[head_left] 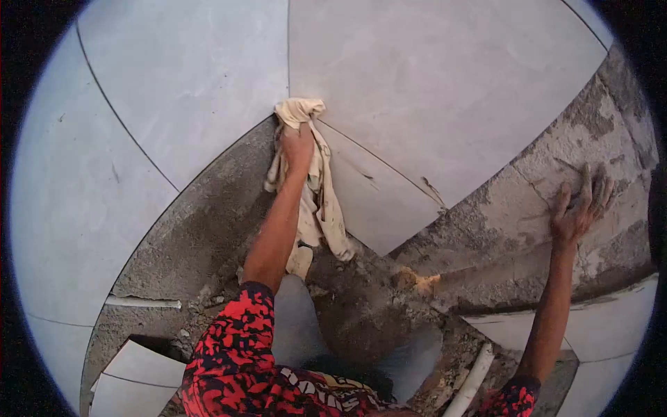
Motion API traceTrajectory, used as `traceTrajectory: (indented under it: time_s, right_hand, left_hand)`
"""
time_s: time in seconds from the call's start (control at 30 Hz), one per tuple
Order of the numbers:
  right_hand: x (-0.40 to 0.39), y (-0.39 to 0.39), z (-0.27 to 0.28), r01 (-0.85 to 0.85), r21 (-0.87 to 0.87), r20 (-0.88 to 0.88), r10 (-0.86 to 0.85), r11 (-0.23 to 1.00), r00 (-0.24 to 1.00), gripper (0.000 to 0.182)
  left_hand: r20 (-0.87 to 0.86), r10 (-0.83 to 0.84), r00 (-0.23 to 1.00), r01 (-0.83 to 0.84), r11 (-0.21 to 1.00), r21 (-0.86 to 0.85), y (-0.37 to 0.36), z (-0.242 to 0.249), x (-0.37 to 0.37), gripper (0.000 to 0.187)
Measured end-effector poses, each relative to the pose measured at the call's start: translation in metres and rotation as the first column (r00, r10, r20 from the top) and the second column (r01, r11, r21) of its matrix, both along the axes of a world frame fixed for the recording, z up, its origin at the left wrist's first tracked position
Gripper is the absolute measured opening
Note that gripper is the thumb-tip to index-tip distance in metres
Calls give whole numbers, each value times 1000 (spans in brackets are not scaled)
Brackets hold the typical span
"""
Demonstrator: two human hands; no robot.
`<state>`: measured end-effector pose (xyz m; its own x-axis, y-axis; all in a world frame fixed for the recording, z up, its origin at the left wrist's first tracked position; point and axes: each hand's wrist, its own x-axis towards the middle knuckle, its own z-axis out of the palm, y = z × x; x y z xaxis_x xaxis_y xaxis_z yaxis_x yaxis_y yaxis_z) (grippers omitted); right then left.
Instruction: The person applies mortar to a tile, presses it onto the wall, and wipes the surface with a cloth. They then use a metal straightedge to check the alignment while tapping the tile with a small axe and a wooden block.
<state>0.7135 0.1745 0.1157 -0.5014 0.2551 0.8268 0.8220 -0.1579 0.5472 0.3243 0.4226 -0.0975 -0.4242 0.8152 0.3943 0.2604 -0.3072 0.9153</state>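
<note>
Left hand [297,149] grips the cream cloth [325,194] at upper centre of frame, cloth bunched above it and trailing below; right hand [574,217], fingers spread, is on rough concrete [511,208], frame right.

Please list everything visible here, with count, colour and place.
Cloth: one, cream, upper middle
Floor tiles: several, pale grey, around rough ground
Loose tile pieces: exact count unclear, white, lower left
Pipes: two, whitish, lower left and lower right
Rubble: uncountable, grey-brown, middle
Rough ground: one patch, grey-brown, middle
Concrete surface: one, grey, right
Shirt: one, red-black, bottom
Trouser legs: two, blue-grey, lower middle
Left hand: one, bare, gripping cloth
Right hand: one, bare, over concrete
</note>
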Motion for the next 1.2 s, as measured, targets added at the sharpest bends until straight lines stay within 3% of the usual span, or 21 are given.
traceTrajectory:
  time_s: [0.03,0.1,0.23,0.3,0.33,0.4,0.53,0.63,0.7,0.73,0.8,0.87,0.97,1.0,1.07,1.1,1.2]
  right_hand:
    - [-1,0,1,-14,6,-6,14,1000,1000,43]
    - [-1,0,2,-1,2,3,1,1000,1000,42]
    - [-6,-2,-3,45,16,-43,-45,999,998,43]
    - [-3,-2,-2,27,4,-47,-27,1000,999,44]
    - [-3,-2,-1,36,7,-45,-36,999,998,44]
    - [-4,-1,-3,19,10,-67,-18,1000,998,43]
    - [-2,0,-4,-12,28,-92,14,1000,996,42]
    - [-4,-2,-6,35,18,-117,-33,999,993,42]
    - [-2,-2,-6,28,16,-120,-26,999,992,42]
    - [-1,-1,-7,20,14,-127,-18,1000,992,42]
    - [0,0,-6,-3,17,-120,5,1000,993,42]
    - [0,0,-6,-19,22,-118,22,1000,993,43]
    - [1,-1,-6,-4,22,-114,6,1000,993,43]
    - [2,-1,-7,20,21,-118,-18,1000,993,43]
    - [2,-2,-8,50,19,-122,-48,999,991,43]
    - [1,-2,-8,43,15,-121,-41,999,992,43]
    - [-1,-3,-6,33,14,-120,-31,999,992,43]
  left_hand:
    - [0,-14,1000,14,1000,-8,-1,-3,3,30]
    - [79,13,997,-24,990,142,-4,-1,11,28]
    - [73,-53,996,43,991,125,-46,-10,54,29]
    - [99,-230,968,220,969,109,-76,-14,84,31]
    - [101,-240,966,228,967,112,-85,-15,99,31]
    - [53,-278,959,251,922,295,-103,-19,126,33]
    - [-63,-296,953,300,897,324,-140,-21,168,34]
    - [-183,-280,942,334,821,464,-168,-15,175,34]
    - [-483,-281,829,486,789,375,-168,-36,175,44]
    - [-481,-280,831,484,790,376,-165,-46,174,44]
    - [-607,-590,532,824,525,211,-157,-59,165,47]
    - [-650,-544,531,829,492,266,-151,-65,152,42]
    - [-675,-628,386,909,384,162,-144,-79,128,47]
    - [-677,-625,389,908,382,169,-142,-82,126,47]
    - [-614,-546,570,805,521,284,-144,-79,125,44]
    - [-541,-534,650,757,521,395,-147,-65,131,44]
    - [-518,-600,609,790,512,336,-149,-60,146,46]
